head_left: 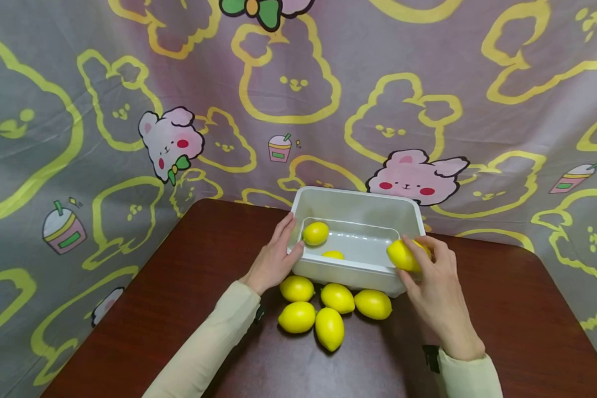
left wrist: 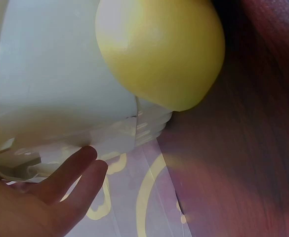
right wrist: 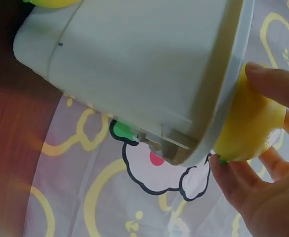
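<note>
Above the right end of a white plastic bin [head_left: 345, 276], my right hand [head_left: 440, 287] grips a yellow lemon [head_left: 402, 256] between thumb and fingers. The right wrist view shows this lemon [right wrist: 250, 123] level with the bin's rim [right wrist: 228, 94]. My left hand [head_left: 273, 260] rests against the bin's left front corner, its fingers stretched along the outer side and its thumb at the rim. Inside the bin lies one lemon [head_left: 315, 234]; a second lemon [head_left: 333, 255] is mostly hidden behind the front wall.
Several lemons [head_left: 330, 329] lie on the dark red-brown table [head_left: 204, 249] just in front of the bin. A curtain [head_left: 219, 72] printed with cartoon bears and rabbits hangs behind the table and along its sides.
</note>
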A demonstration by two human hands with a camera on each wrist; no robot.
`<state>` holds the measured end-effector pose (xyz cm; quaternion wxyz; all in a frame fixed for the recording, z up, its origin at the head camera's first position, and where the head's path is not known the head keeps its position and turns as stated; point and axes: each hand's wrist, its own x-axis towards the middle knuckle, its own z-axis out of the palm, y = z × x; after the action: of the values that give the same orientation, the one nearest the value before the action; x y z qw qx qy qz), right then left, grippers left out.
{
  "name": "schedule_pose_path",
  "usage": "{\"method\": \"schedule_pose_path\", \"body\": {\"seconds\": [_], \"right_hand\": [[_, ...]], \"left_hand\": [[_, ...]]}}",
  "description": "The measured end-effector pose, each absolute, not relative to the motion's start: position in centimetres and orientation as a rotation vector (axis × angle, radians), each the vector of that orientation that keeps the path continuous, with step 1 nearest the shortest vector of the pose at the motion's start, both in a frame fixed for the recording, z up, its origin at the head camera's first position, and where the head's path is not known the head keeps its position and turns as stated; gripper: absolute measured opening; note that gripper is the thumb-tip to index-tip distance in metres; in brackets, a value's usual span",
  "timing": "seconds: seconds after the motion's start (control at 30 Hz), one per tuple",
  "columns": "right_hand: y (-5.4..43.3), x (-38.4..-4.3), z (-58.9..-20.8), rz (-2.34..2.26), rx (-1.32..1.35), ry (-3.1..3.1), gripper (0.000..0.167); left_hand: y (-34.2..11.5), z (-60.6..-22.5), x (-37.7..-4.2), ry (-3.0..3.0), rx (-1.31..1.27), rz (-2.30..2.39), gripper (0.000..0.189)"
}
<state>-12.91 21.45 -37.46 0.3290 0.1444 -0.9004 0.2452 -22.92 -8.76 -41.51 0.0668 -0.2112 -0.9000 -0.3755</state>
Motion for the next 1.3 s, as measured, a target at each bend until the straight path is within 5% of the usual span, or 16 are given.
{"method": "schedule_pose_path", "body": {"seconds": [1.3], "right_hand": [[21.53, -13.21, -38.42, 0.682, 0.353, -2.336, 0.048]], "left_hand": [[-8.74, -41.51, -22.99, -2.72, -0.632, -1.099, 0.064]]}}
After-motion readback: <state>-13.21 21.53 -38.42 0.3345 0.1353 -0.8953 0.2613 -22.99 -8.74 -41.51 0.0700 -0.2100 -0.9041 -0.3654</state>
